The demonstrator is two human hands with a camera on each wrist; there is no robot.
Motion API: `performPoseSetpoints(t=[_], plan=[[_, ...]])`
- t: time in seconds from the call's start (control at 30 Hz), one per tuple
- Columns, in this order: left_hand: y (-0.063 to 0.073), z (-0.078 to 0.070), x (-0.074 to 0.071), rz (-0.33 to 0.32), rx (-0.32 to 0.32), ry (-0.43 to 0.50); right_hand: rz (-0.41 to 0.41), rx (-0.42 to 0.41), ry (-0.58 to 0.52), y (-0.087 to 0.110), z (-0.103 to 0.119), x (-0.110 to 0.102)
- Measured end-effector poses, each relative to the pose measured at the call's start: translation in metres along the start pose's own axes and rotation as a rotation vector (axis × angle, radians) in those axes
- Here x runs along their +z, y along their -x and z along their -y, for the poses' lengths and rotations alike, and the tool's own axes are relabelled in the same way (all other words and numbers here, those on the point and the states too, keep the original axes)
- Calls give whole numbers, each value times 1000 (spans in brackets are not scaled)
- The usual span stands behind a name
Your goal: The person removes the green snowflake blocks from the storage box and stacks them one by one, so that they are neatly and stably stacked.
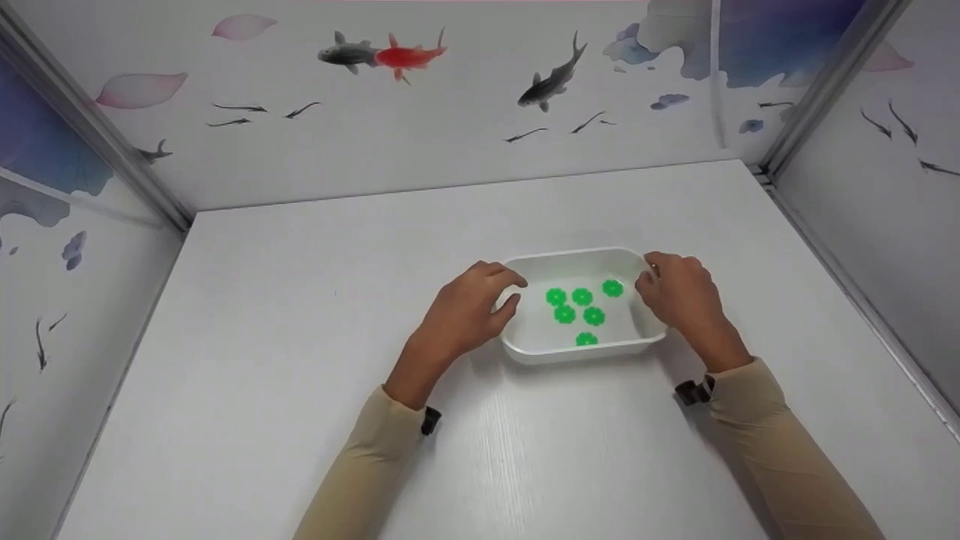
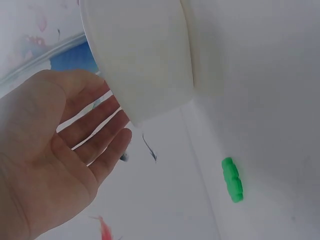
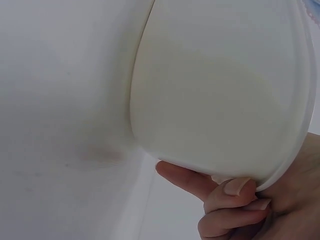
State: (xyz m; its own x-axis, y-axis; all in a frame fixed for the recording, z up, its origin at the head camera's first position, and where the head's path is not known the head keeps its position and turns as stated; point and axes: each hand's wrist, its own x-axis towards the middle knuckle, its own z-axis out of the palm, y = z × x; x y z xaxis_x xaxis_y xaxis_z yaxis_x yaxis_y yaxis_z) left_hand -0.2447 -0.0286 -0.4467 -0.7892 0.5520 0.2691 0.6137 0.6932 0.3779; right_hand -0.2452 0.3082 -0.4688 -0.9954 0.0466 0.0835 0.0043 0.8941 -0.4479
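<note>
A white rectangular plastic tray point(image 1: 585, 352) sits on the table, with several green flower-shaped pieces point(image 1: 582, 297) lying flat inside. My left hand point(image 1: 469, 307) holds its left end, thumb and index finger bent over the rim with a gap between their tips. In the left wrist view the other fingers point(image 2: 102, 120) reach behind the rim. At the opposite end, my right hand point(image 1: 682, 292) grips the right rim. Curled fingers point(image 3: 230, 200) press against the outside wall in the right wrist view; its thumb is hidden there.
In the left wrist view another green piece point(image 2: 232, 180) stands on edge on the white table point(image 1: 300, 337). Panels printed with fish and petals point(image 1: 465, 135) enclose the back and both sides, with metal posts point(image 1: 832, 82) at the corners.
</note>
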Motion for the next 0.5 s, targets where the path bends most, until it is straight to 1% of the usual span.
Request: performPoseSetpoints(t=[0.17,0.3,0.4,0.5], plan=[[-6,-10,9,17,41,-3,-19,20,46,2,2,1],[-11,-17,15,31,67,4,-40,16,73,2,1,2],[-16,-22,18,55,70,8,-45,18,84,1,2,2],[-22,-26,21,97,60,13,-45,24,87,2,2,2]])
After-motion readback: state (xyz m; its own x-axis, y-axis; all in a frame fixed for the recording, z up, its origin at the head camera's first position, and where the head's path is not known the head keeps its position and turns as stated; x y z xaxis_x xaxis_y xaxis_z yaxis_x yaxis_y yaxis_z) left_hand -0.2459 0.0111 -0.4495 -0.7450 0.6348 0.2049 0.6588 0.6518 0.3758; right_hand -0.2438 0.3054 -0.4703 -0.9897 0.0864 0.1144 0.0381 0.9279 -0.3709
